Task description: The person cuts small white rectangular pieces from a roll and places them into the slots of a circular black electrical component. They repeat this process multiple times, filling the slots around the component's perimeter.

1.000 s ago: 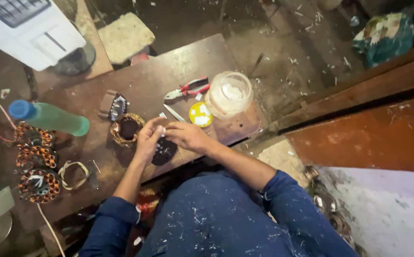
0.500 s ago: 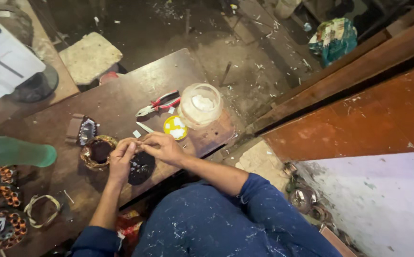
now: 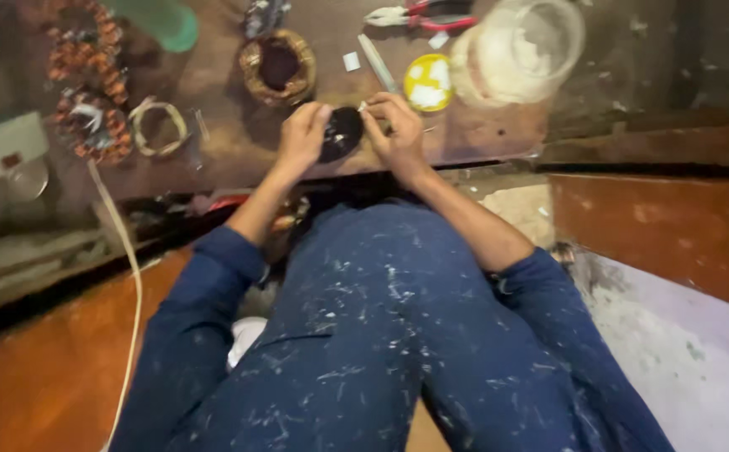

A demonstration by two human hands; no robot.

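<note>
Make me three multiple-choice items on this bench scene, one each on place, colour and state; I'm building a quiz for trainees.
1. Where is the dark round part?
A. between both hands at the bench edge
B. inside the jar
C. on the floor

2. What colour is the small round lid?
A. blue
B. yellow
C. black

3. How does the clear plastic jar stand?
A. capped
B. open-topped
C. crushed flat

Answers: 1 A, the left hand and right hand flank it; 2 B, it shows yellow; 3 B, its mouth is uncovered.

A dark wooden bench point(image 3: 481, 138) is covered with pliers point(image 3: 419, 14), a yellow lid point(image 3: 428, 82), a plastic jar point(image 3: 519, 48) and wire coils point(image 3: 279, 65).
</note>
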